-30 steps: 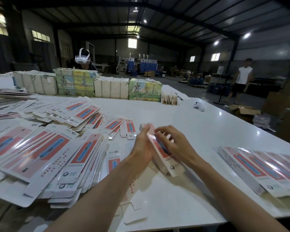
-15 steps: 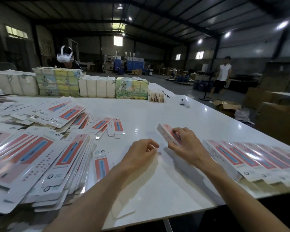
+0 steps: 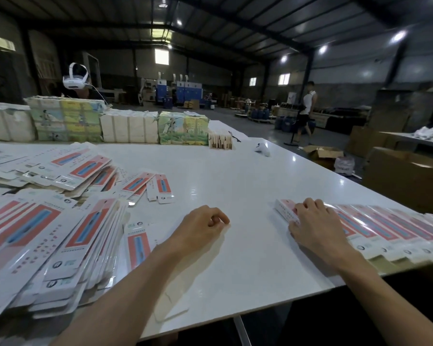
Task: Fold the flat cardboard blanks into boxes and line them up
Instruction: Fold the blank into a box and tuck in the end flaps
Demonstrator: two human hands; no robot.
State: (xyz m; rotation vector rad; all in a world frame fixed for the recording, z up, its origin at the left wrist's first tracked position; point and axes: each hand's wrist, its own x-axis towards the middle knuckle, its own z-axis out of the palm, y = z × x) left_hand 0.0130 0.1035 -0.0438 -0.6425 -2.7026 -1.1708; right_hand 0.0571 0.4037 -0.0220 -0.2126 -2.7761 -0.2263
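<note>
Now our right hand (image 3: 315,221) has moved the new box (image 3: 284,210) over to the right, to the left end of the row of boxes (image 3: 385,228). We hold this one box with fingers on top and thumb at its side. We count at least five more boxes beside it; the far end is blurry. Our left hand (image 3: 200,224) is loosely curled, holding nothing, over the white table (image 3: 235,176). On the left lie the flat blanks (image 3: 48,233), too many to count.
</note>
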